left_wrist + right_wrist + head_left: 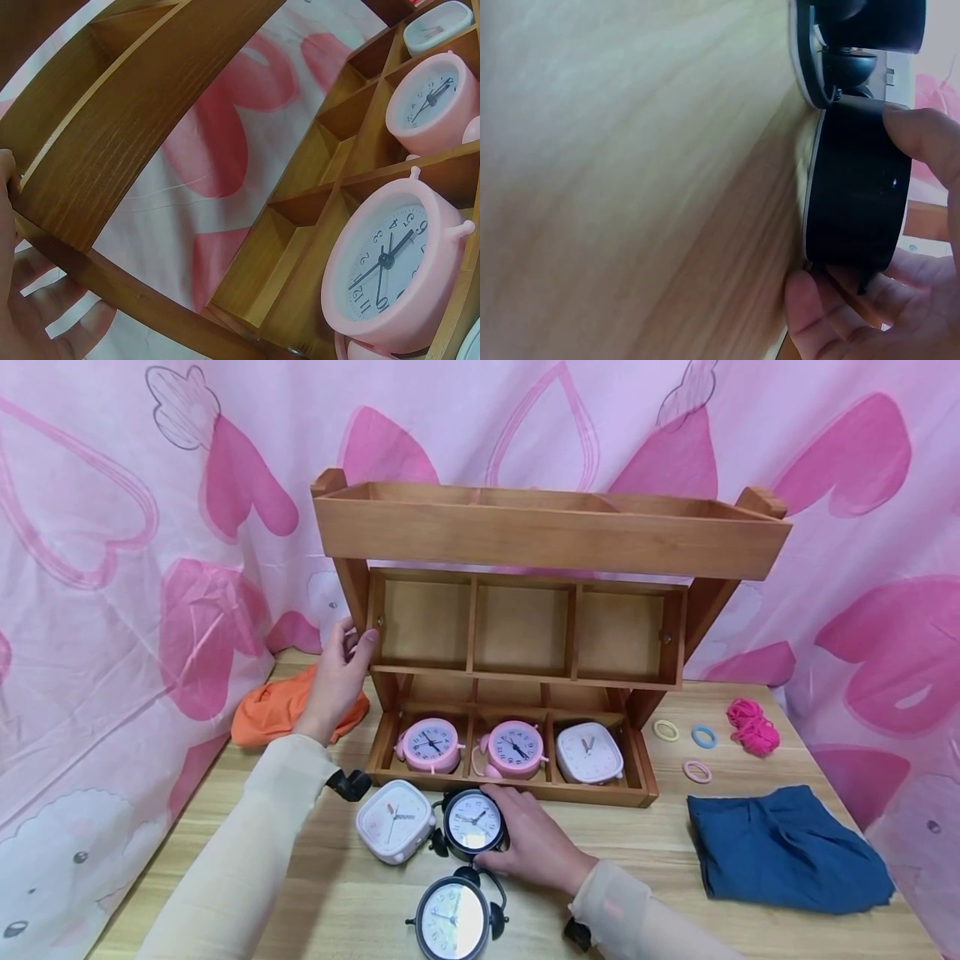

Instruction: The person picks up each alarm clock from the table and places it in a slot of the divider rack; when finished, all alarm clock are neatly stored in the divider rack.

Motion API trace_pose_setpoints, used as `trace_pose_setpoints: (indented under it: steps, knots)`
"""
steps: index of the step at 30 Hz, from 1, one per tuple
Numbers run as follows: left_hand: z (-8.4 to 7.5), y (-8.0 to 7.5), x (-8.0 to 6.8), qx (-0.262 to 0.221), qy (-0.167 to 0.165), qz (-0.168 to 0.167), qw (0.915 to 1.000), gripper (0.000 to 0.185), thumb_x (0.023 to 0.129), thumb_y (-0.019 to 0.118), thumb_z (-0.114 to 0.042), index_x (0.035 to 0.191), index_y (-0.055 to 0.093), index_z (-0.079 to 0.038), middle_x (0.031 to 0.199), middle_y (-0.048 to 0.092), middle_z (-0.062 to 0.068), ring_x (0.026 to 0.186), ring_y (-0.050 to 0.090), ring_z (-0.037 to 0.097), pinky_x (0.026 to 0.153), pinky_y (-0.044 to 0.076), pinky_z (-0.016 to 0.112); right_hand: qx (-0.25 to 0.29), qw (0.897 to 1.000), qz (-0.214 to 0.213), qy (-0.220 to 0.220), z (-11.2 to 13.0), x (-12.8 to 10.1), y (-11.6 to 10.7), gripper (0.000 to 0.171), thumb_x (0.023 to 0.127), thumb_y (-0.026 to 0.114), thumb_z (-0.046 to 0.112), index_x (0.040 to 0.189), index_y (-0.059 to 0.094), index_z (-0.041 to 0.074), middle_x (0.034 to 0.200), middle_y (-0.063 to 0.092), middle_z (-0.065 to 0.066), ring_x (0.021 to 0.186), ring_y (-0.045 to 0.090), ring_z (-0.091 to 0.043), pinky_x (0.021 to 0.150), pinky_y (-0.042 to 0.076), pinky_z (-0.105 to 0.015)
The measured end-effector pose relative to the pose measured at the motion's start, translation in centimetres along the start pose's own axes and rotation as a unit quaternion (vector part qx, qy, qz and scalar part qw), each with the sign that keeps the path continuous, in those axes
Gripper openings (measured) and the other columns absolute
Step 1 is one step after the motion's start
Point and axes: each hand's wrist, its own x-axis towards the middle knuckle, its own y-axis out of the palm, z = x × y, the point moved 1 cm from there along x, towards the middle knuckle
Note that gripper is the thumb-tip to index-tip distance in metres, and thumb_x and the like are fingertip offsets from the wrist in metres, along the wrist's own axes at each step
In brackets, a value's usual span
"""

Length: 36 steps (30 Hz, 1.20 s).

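The right hand (528, 837) curls thumb and fingers round a black alarm clock (472, 821) on the tabletop (637, 835); a white clock (395, 821) sits at its nine o'clock, a second black clock (452, 920) at six. Toward ten, the left hand (343, 672) grips the side of the wooden rack (551, 537). Lifting could catch the crowded bells (438, 843) on a neighbour; uneven pulling might tip the rack.

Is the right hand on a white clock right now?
No, the right hand grips a black alarm clock, with a white clock beside it.
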Motion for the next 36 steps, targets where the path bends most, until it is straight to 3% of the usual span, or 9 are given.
trace_pose_setpoints:
  steps: [6, 14, 18, 21, 26, 28, 32, 36]
  knots:
    - [-0.5, 0.0, -0.1, -0.001, -0.004, 0.004, 1.0000, 0.067, 0.100, 0.046, -0.053, 0.153, 0.024, -0.018, 0.155, 0.038, 0.014, 0.143, 0.039, 0.032, 0.114, 0.036, 0.053, 0.044, 0.999, -0.010, -0.002, -0.4, -0.2, 0.0, 0.094, 0.070, 0.086, 0.040, 0.149, 0.040, 0.016, 0.146, 0.050, -0.003, 0.127, 0.049, -0.024, 0.107, 0.044, -0.048]
    - [-3.5, 0.0, -1.7, -0.006, -0.008, 0.011, 0.9999, 0.060, 0.105, 0.044, -0.038, 0.152, 0.024, -0.008, 0.153, 0.039, 0.022, 0.141, 0.039, 0.038, 0.114, 0.035, 0.054, 0.070, 0.997, -0.017, -0.001, -0.7, -0.8, -0.4, 0.094, 0.068, 0.087, 0.038, 0.148, 0.041, 0.018, 0.147, 0.049, -0.002, 0.131, 0.048, -0.026, 0.110, 0.040, -0.052]
    - [-3.5, 0.1, -1.6, -0.015, 0.004, 0.010, 0.9998, 0.057, 0.105, 0.044, -0.035, 0.151, 0.026, -0.006, 0.150, 0.041, 0.024, 0.138, 0.042, 0.038, 0.113, 0.037, 0.054, 0.064, 0.997, -0.043, -0.009, -0.5, -1.7, -1.3, 0.094, 0.067, 0.088, 0.036, 0.147, 0.042, 0.019, 0.147, 0.049, -0.001, 0.132, 0.048, -0.025, 0.109, 0.041, -0.052]
    - [-2.4, 0.1, -1.1, -0.016, 0.007, 0.010, 0.9998, 0.059, 0.105, 0.044, -0.038, 0.152, 0.025, -0.009, 0.151, 0.042, 0.022, 0.138, 0.043, 0.037, 0.113, 0.037, 0.054, 0.067, 0.995, -0.067, -0.010, -0.1, -2.5, -2.4, 0.096, 0.065, 0.089, 0.033, 0.148, 0.042, 0.019, 0.147, 0.049, -0.001, 0.132, 0.048, -0.026, 0.107, 0.043, -0.053]
    - [-0.3, 0.1, -0.1, -0.007, 0.005, 0.006, 0.9999, 0.065, 0.101, 0.045, -0.051, 0.153, 0.024, -0.018, 0.153, 0.040, 0.015, 0.139, 0.042, 0.033, 0.112, 0.039, 0.054, 0.064, 0.988, -0.136, -0.028, 0.8, -3.6, -5.4, 0.100, 0.062, 0.093, 0.028, 0.147, 0.042, 0.021, 0.144, 0.051, -0.003, 0.125, 0.054, -0.024, 0.101, 0.049, -0.052]
    - [-1.1, 0.1, -0.6, -0.004, -0.003, 0.008, 1.0000, 0.065, 0.101, 0.045, -0.050, 0.153, 0.024, -0.017, 0.154, 0.039, 0.016, 0.140, 0.041, 0.034, 0.112, 0.039, 0.054, 0.048, 0.983, -0.171, -0.043, 1.1, -3.9, -7.3, 0.101, 0.061, 0.093, 0.028, 0.147, 0.042, 0.020, 0.141, 0.053, -0.003, 0.120, 0.056, -0.021, 0.095, 0.053, -0.047]
    - [-2.5, 0.0, -1.3, -0.001, -0.018, 0.013, 0.9997, 0.063, 0.103, 0.044, -0.045, 0.153, 0.022, -0.013, 0.156, 0.035, 0.018, 0.143, 0.037, 0.036, 0.112, 0.037, 0.055, 0.023, 0.964, -0.252, -0.075, 1.3, -4.2, -11.3, 0.099, 0.061, 0.094, 0.022, 0.145, 0.043, 0.014, 0.137, 0.055, -0.007, 0.118, 0.056, -0.024, 0.093, 0.053, -0.047]
    - [-1.2, 0.1, -0.7, 0.003, -0.015, 0.010, 0.9998, 0.067, 0.101, 0.044, -0.050, 0.154, 0.022, -0.016, 0.157, 0.035, 0.016, 0.143, 0.037, 0.036, 0.112, 0.037, 0.056, 0.039, 0.949, -0.308, -0.061, 1.0, -4.6, -15.0, 0.095, 0.066, 0.092, 0.014, 0.146, 0.041, 0.015, 0.137, 0.053, -0.010, 0.113, 0.056, -0.025, 0.091, 0.051, -0.025]
